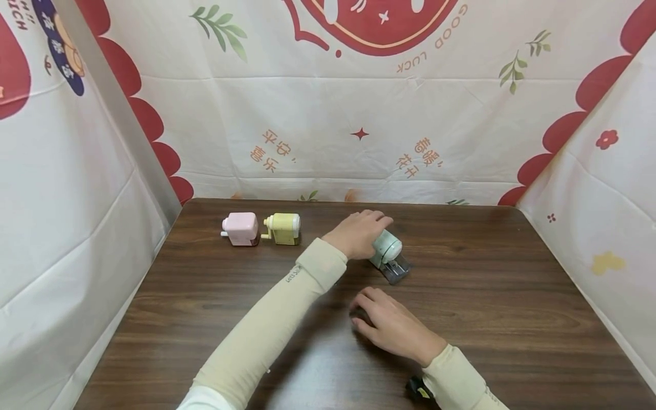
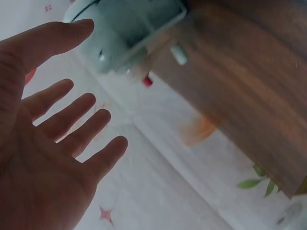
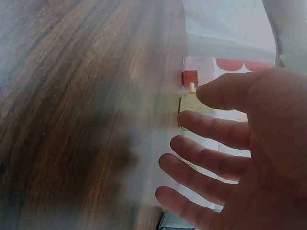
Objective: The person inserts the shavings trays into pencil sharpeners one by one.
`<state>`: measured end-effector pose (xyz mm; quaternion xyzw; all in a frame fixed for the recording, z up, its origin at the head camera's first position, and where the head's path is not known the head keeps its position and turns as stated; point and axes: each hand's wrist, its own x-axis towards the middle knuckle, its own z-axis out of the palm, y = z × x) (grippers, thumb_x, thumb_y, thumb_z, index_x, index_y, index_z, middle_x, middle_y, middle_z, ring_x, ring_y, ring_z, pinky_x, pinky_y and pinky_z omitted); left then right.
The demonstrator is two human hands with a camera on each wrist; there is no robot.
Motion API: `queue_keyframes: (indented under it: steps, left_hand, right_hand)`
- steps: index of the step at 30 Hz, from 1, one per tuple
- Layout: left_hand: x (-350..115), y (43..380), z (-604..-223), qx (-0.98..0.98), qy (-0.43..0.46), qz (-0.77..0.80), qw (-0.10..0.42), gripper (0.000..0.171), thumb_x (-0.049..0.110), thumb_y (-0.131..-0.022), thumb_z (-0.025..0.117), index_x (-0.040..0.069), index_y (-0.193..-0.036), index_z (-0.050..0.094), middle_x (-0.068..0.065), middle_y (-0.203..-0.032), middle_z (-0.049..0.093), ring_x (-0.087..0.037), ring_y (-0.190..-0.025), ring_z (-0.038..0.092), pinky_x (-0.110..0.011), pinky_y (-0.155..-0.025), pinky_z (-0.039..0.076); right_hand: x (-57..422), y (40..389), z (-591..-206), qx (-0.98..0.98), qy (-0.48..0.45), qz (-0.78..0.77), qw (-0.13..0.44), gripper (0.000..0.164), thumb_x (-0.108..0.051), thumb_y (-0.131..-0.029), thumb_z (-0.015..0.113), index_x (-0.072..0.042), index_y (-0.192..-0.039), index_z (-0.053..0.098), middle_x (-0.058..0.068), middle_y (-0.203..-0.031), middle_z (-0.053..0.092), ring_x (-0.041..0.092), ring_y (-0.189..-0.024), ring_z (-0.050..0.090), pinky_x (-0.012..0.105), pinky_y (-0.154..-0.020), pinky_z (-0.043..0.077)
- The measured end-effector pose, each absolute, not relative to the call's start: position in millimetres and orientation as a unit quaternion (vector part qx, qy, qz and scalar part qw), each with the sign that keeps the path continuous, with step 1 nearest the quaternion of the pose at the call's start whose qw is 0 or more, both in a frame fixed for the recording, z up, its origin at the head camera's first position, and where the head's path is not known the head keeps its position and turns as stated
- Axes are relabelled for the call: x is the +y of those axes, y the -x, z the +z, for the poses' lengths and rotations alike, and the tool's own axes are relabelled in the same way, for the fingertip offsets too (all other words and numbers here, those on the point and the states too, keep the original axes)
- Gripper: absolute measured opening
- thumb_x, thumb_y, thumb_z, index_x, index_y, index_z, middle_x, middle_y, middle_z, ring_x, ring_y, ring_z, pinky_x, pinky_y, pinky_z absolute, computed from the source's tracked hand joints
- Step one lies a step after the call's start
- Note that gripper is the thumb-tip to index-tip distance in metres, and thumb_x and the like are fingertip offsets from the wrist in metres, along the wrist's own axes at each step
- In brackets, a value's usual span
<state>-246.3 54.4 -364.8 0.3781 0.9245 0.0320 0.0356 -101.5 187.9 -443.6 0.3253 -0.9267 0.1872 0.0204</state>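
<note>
The left hand (image 1: pixel 359 234) reaches over the table (image 1: pixel 487 307), its grip released: in the left wrist view the fingers are extended and spread, with the thumb set apart from them. A mint-green sharpener (image 1: pixel 385 249) stands on the table just to the right of this hand, partly hidden by its fingers in the head view; whether the thumb touches the casing cannot be told. A dark tray-like part (image 1: pixel 397 270) projects from the sharpener on the side toward the wearer, and a pale green crank knob (image 2: pixel 179 53) shows beyond the thumb in the left wrist view.

The right hand (image 1: pixel 392 326), nearer the wearer than the left, is likewise released; its fingers are parted, slightly bent and grasp nothing. The mint-green sharpener lies beyond it, apart from its fingertips.

To the left of the left hand, well apart from its fingers, stand a yellow sharpener (image 1: pixel 285 229) and, farther left, a pink sharpener (image 1: pixel 242 229), side by side. Beyond both hands hangs a printed white cloth (image 1: pixel 318 114). Cream sleeves (image 1: pixel 271 319) cover both forearms.
</note>
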Motion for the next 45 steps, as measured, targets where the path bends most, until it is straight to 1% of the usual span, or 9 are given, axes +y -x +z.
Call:
queue_keyframes:
  steps: [5,13,16,20,24,31,39,45]
  left_hand:
    - [66.4,243.0,-380.3,0.921,-0.388,0.003,0.036,0.069,0.018,-0.101,0.074,0.02,-0.163,0.045,-0.002,-0.166,0.048,-0.022,-0.155,0.044,-0.042,-0.125,0.041]
    - [68.5,246.7,-395.7,0.909,-0.414,0.013,0.042,0.072,0.016,-0.101,0.076,0.023,-0.165,0.044,-0.001,-0.172,0.042,-0.022,-0.161,0.036,-0.044,-0.128,0.038]
    - [65.6,249.6,-398.9,0.903,-0.427,0.035,0.031,0.068,0.014,-0.101,0.076,0.023,-0.163,0.047,-0.001,-0.168,0.047,-0.021,-0.158,0.042,-0.041,-0.124,0.043]
    - [62.3,251.3,-399.7,0.899,-0.435,0.051,0.01,0.06,0.012,-0.102,0.075,0.022,-0.157,0.054,0.0,-0.159,0.057,-0.02,-0.147,0.053,-0.037,-0.113,0.052]
    - [61.9,250.8,-398.2,0.905,-0.426,0.027,-0.001,0.055,0.016,-0.103,0.073,0.023,-0.155,0.056,0.001,-0.152,0.062,-0.02,-0.14,0.058,-0.038,-0.108,0.054]
    - [58.3,248.9,-393.5,0.917,-0.398,-0.008,0.001,0.05,0.021,-0.106,0.07,0.025,-0.155,0.058,0.001,-0.149,0.064,-0.02,-0.136,0.06,-0.039,-0.11,0.054]
    - [46.1,247.5,-388.5,0.93,-0.368,-0.001,0.02,0.05,0.019,-0.106,0.07,0.025,-0.154,0.059,-0.001,-0.149,0.063,-0.023,-0.138,0.058,-0.045,-0.115,0.051]
    - [35.3,244.5,-388.8,0.936,-0.352,0.018,0.019,0.051,0.019,-0.102,0.076,0.023,-0.151,0.062,-0.003,-0.147,0.065,-0.023,-0.136,0.059,-0.046,-0.111,0.053]
  right_hand:
    - [188.1,99.6,-443.2,-0.926,-0.324,0.191,0.016,0.009,-0.016,-0.1,0.074,-0.014,-0.108,0.071,-0.002,-0.111,0.066,0.014,-0.104,0.063,0.039,-0.09,0.058]
    - [188.2,98.0,-442.9,-0.926,-0.327,0.189,0.01,0.006,-0.016,-0.101,0.074,-0.016,-0.106,0.071,-0.004,-0.11,0.065,0.014,-0.104,0.062,0.038,-0.09,0.058]
    - [188.8,98.1,-442.4,-0.924,-0.328,0.196,0.005,0.005,-0.016,-0.101,0.074,-0.016,-0.105,0.071,-0.004,-0.11,0.065,0.013,-0.103,0.062,0.038,-0.089,0.057]
    - [189.2,98.4,-441.9,-0.923,-0.328,0.2,0.002,0.005,-0.016,-0.102,0.073,-0.016,-0.105,0.071,-0.004,-0.109,0.064,0.012,-0.101,0.061,0.037,-0.087,0.057]
    - [189.5,98.2,-441.5,-0.925,-0.326,0.198,0.0,0.005,-0.016,-0.102,0.074,-0.016,-0.106,0.071,-0.005,-0.11,0.064,0.012,-0.102,0.061,0.037,-0.088,0.057]
    - [189.9,97.4,-441.4,-0.925,-0.326,0.194,0.006,0.006,-0.016,-0.101,0.074,-0.016,-0.107,0.072,-0.004,-0.109,0.064,0.013,-0.102,0.062,0.038,-0.087,0.057]
    - [189.7,97.8,-442.2,-0.925,-0.326,0.194,0.011,0.006,-0.016,-0.101,0.075,-0.015,-0.105,0.072,-0.004,-0.11,0.065,0.014,-0.103,0.062,0.039,-0.089,0.058]
    - [190.7,97.7,-442.0,-0.927,-0.323,0.19,0.011,0.006,-0.017,-0.1,0.075,-0.016,-0.106,0.072,-0.004,-0.11,0.065,0.014,-0.103,0.063,0.039,-0.089,0.058]
